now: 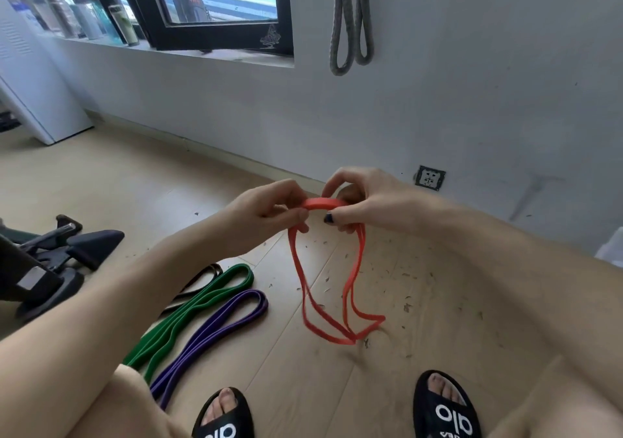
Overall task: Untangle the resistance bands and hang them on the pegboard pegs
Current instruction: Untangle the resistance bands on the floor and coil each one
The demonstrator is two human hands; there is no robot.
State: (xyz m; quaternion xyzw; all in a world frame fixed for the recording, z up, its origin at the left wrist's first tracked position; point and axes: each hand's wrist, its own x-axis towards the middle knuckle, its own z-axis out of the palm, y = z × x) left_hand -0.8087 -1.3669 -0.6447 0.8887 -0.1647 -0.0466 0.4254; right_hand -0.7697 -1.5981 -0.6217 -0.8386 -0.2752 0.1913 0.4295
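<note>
Left hand (269, 208) fingers (296, 216) curled, pinched red band (323, 202) at top fold. Right hand (367, 201) fingers (340, 225) curled round same fold, thumb and forefinger arched over it. Red band's loops hung below hands, strands crossed near floor (421, 319). Step, by look of it: untangling red band, held mid-air. Green band (202, 299), purple band (219, 323) lay on floor, near left, beside dark band (202, 277). Grey band (350, 26) hung on far wall. Next move likely: draw hands apart, free crossed loops, then lift to peg; pegs not visible.
</note>
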